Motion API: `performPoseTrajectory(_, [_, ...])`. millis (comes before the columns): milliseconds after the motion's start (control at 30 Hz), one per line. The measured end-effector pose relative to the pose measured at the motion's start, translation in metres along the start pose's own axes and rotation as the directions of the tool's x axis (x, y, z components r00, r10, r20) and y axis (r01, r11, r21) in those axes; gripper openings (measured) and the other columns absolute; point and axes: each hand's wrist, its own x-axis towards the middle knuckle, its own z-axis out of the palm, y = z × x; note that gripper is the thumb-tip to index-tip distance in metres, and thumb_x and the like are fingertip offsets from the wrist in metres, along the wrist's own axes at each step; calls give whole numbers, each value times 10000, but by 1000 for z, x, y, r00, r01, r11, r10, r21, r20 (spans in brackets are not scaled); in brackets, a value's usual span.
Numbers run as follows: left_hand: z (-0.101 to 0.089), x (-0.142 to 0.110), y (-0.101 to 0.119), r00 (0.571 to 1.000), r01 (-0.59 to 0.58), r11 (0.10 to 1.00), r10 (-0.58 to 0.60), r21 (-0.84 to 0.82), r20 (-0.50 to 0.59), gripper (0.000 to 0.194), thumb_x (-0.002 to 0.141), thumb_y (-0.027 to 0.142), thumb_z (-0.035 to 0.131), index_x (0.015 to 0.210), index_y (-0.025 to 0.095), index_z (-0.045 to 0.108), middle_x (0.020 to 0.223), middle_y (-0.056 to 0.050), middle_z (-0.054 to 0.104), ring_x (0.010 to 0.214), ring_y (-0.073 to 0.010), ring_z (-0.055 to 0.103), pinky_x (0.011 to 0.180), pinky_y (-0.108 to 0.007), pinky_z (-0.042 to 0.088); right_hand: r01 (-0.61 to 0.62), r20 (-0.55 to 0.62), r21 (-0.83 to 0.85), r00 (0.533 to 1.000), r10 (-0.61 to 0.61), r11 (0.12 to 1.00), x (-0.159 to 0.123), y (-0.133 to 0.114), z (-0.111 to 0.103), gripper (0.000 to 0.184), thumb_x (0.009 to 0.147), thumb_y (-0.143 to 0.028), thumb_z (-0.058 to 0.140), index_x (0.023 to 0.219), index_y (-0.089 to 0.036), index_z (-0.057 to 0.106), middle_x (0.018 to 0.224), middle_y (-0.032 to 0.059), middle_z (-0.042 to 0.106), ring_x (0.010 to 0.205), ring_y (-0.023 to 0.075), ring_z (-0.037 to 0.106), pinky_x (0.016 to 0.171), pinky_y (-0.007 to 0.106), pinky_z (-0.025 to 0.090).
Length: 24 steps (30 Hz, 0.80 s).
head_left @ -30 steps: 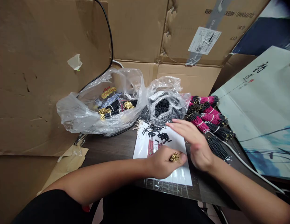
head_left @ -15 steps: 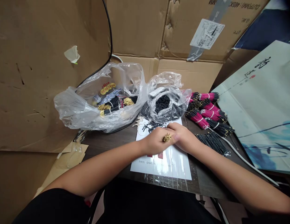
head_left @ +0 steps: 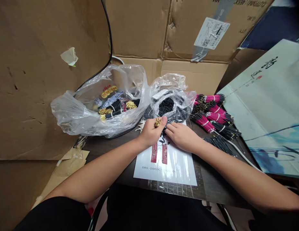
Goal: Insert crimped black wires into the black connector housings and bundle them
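My left hand (head_left: pixel 151 132) is wrapped round a bundle of thin wires, thumb uppermost. Only the gold-coloured wire ends (head_left: pixel 158 122) show at the top of that fist; the rest is hidden. Just to its right, my right hand (head_left: pixel 181 136) has its fingers curled together, tips close to the left hand. What they pinch, if anything, I cannot make out. Small black tube pieces (head_left: pixel 162 139) lie beneath and between the hands on a white printed sheet (head_left: pixel 149 171). Past the hands stands a clear plastic bag of black tubes (head_left: pixel 166 107).
A large plastic bag (head_left: pixel 74 112) holding gold-tipped wire bundles stands at left. Tied pink and black wire bundles (head_left: pixel 218 117) are piled at right, with loose dark wires (head_left: pixel 219 144) before them. A white cable (head_left: pixel 241 154) runs past. Cardboard (head_left: pixel 137 29) walls the back.
My left hand, still round the wires, has moved forward and left towards the bag of tubes. My right hand has gone from outstretched to curled and moved in beside it.
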Motion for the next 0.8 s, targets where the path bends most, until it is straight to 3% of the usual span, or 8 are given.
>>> performPoseTrajectory(133, [-2,0,2,998,-65,981,59,185,35,476,966,453,389,596,164,314,553,42,307,535,-80,276,533,-258,224,-86,-58,81,994,90,993,-4,-3,0,159,931,-180,396,908,-145,549,907,98,570,809,204,460,705,339,391])
performPoseTrajectory(267, [-3,-1,0,978,-147,874,59,464,198,391,958,389,399,638,164,410,572,23,443,553,-95,390,558,-256,253,-223,-147,198,956,254,955,-14,-11,-4,122,941,-182,377,888,-160,485,818,73,528,759,188,460,656,314,388])
performPoseTrajectory(400, [-3,-4,1,951,-225,766,39,602,306,236,902,335,473,729,178,502,619,1,532,596,-137,502,570,-261,298,-245,-215,305,924,317,920,-22,-17,-5,94,934,-158,399,867,-174,463,771,45,506,716,164,467,649,299,394])
performPoseTrajectory(567, [-3,-4,5,941,-244,706,7,665,339,158,894,323,480,836,188,539,673,-11,609,642,-173,587,569,-259,338,-204,-302,386,894,332,900,-25,-18,-2,61,918,-134,442,933,-170,489,817,48,545,753,158,499,701,302,423])
performPoseTrajectory(800, [-1,-5,8,906,-342,646,34,682,421,344,952,452,378,854,182,567,694,-31,638,632,-189,605,551,-275,324,-174,-357,412,872,334,895,-28,-17,3,82,886,-103,491,935,-161,521,808,56,566,753,167,513,708,320,437])
